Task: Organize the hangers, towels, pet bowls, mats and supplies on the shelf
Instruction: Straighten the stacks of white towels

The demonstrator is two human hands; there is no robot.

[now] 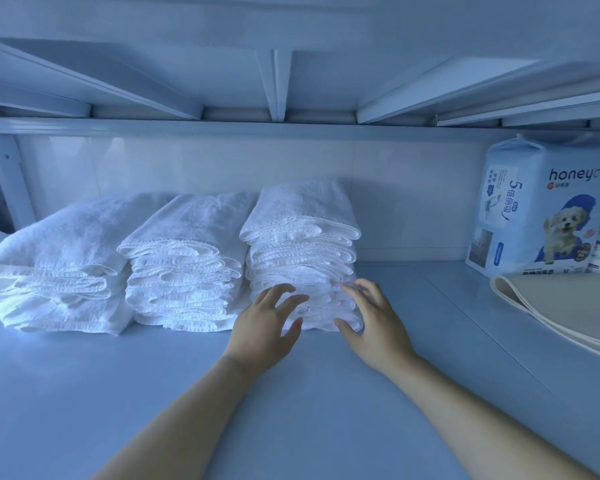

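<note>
Three stacks of folded white towels stand side by side on the white shelf [309,393]: a left stack [58,261], a middle stack [187,258] and a taller right stack [302,237]. My left hand [264,330] and my right hand [371,320] reach to the front of the right stack, fingers spread and relaxed, fingertips at its lower folds. Neither hand grips anything.
A pack of pet pads [541,209] with a puppy picture stands at the back right. In front of it lie flat beige mats [565,306], overhanging toward the right edge. The shelf above sits low overhead. A white upright post [7,174] is at the far left.
</note>
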